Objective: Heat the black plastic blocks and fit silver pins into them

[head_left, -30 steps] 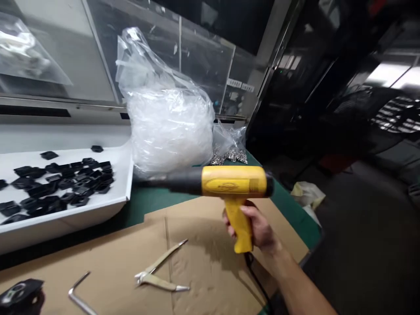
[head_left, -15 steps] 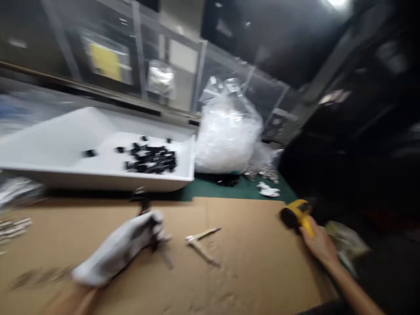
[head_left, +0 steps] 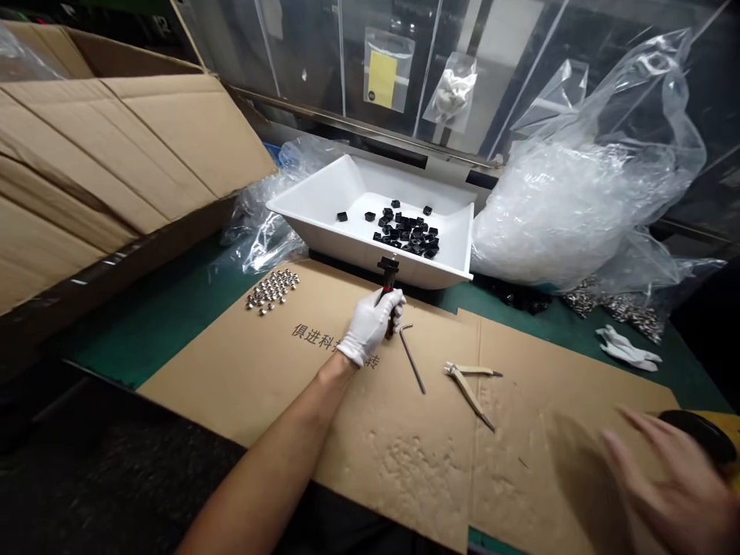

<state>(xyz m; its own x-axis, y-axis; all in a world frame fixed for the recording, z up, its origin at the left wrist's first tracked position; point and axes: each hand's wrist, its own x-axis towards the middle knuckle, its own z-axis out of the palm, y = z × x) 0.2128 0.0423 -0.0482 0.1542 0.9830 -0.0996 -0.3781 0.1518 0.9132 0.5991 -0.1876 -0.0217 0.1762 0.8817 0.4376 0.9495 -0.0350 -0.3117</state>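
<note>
The left hand [head_left: 370,325], in a white glove, was closed around a small black fitting [head_left: 388,271] that stuck up out of the fist, above a flattened brown cardboard sheet [head_left: 324,385]. At that hand's 3 o'clock lay a steel L-shaped hex key [head_left: 412,354], and beyond it a pair of silver pliers [head_left: 465,385]. At 10 o'clock sat a cluster of small silver metal pieces [head_left: 271,290]. At 12 o'clock stood a white tray [head_left: 324,208] holding small square black parts [head_left: 408,235]. The right hand [head_left: 664,493], bare and blurred, was spread with its fingers apart at 4 o'clock, just beside a yellow heat gun with a black nozzle [head_left: 691,433], cut off by the frame edge. A bulging clear plastic bag [head_left: 555,216] sat on the green-topped counter [head_left: 156,324] at 2 o'clock.
</note>
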